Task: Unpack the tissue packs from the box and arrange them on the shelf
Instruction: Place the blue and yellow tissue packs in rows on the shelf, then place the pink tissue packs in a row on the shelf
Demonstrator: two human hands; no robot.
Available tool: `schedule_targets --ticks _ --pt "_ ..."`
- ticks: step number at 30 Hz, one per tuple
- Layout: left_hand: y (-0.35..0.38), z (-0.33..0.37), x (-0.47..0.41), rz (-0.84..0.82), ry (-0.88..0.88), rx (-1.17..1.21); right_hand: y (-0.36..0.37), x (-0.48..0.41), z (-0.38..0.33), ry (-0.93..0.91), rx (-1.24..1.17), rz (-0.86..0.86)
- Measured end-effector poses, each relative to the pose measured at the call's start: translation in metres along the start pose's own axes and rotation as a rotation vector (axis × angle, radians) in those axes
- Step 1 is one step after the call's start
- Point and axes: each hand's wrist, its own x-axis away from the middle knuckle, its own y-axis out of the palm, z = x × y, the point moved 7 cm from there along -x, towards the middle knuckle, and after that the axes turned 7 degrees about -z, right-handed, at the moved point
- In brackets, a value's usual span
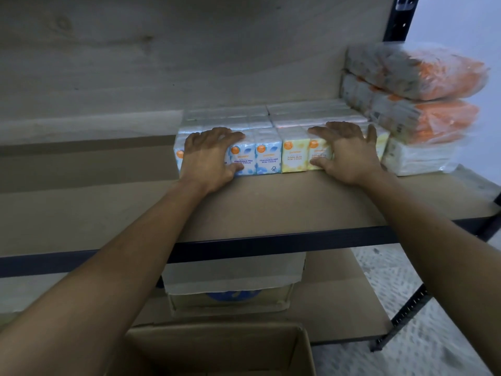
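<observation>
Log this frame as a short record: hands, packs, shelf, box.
left hand: laid over the blue tissue packs, thumb on their front
right hand: fingers spread on the yellow tissue packs
row: blue left of yellow, side by side on the shelf
right end: stacked orange bagged packs
box: open cardboard box below, inside unclear

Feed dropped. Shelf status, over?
Left hand, right hand open, pressing front row. Blue-wrapped tissue packs, yellow-wrapped tissue packs lined on brown board shelf. Nothing blocking.
</observation>
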Motion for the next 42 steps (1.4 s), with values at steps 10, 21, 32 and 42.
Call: schedule_targets --ticks 10,21,32,42 --pt "-0.007 0.001 0.001 -0.246 -0.007 -0.018 -0.016 0.009 -0.023 0.035 0.038 -0.082" --pt "-0.060 0.007 0.085 -0.182 0.000 0.122 -0.038 0.092 -0.101 -0.031 -0.182 -0.068" --pt "-0.053 0.017 0.234 -0.199 0.056 0.331 0.005 0.238 -0.179 -0.087 -0.300 0.003" --pt "0.050 0.016 0.362 -0.508 -0.081 0.447 0.120 0.334 -0.197 0.019 -0.320 -0.450"
